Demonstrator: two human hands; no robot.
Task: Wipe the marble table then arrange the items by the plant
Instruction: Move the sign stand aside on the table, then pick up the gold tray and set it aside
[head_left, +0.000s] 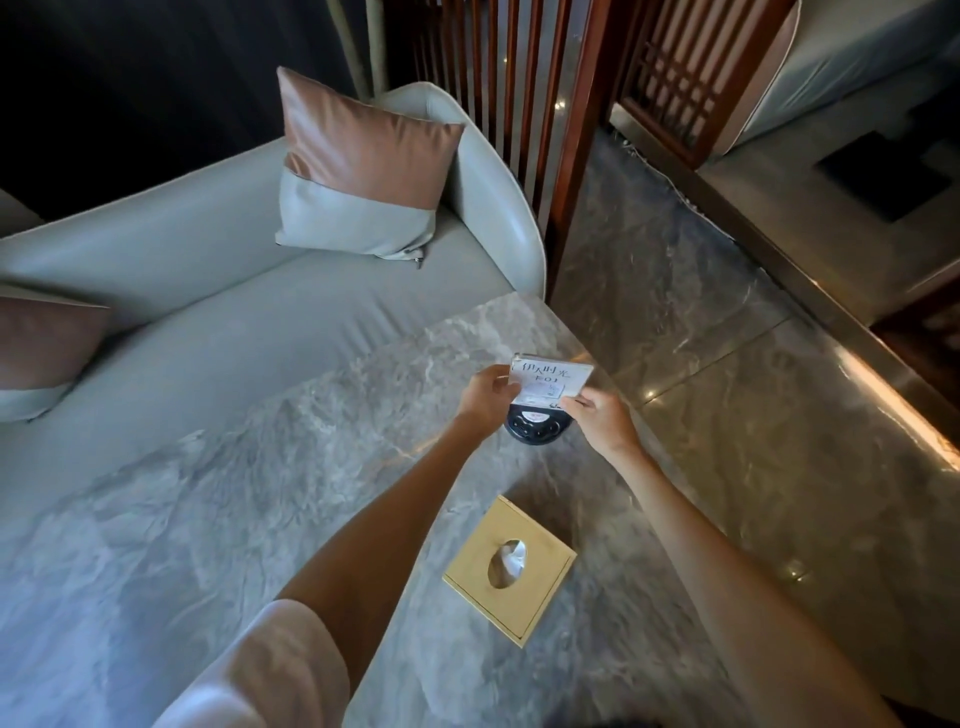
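Both arms reach over the grey marble table (234, 509); the left hand (485, 397) and right hand (602, 415) pinch opposite sides of a small sign card (550, 382) above a black call-button base (535, 428); a gold tissue box (506, 569) sits nearer.

- Left hand (485, 397): bare; I see no glove, ring or watch.
- Right hand (602, 418): bare, forearm uncovered.
- Left sleeve (270, 670): short, pale, loose-fitting fabric.

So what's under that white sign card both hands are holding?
A black oval device with buttons sits directly below the white sign card on the marble table. The left hand and right hand cover its sides, so how they join is hidden.
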